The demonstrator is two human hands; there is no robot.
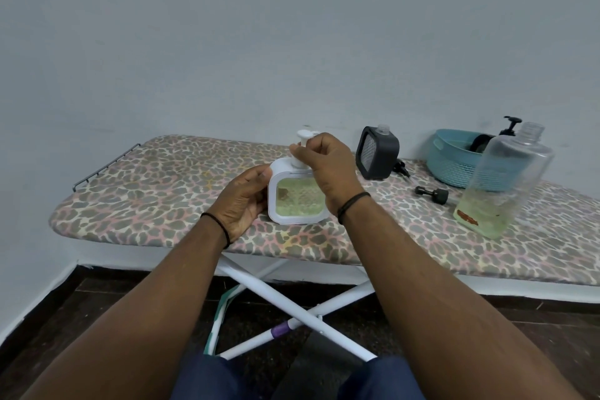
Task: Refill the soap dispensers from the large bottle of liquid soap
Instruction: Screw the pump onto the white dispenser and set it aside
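A: Where is the white dispenser (293, 198) sitting, and what are the hands doing?

B: It is standing upright near the front edge of the ironing board (156, 191), right between both hands. The left hand (242, 201) is curling round its left side and bracing it. The right hand (328, 166) is pinching the white pump (303, 148) at the neck, fingers closing on the stem. The window is showing greenish soap, so it is looking filled.

A: So what is the next move turning on?

B: I am judging that the pump is being screwed in. Its long axis is running vertical, straight through the neck, and the right hand is sitting directly over it, so the twist belongs there.

A: And the rest?

B: The black dispenser (376, 153) is waiting uncapped further back right, its black pump (431, 194) lying on the board. The large bottle (500, 185), open and nearly drained, is standing well right beside a blue basket (451, 166).
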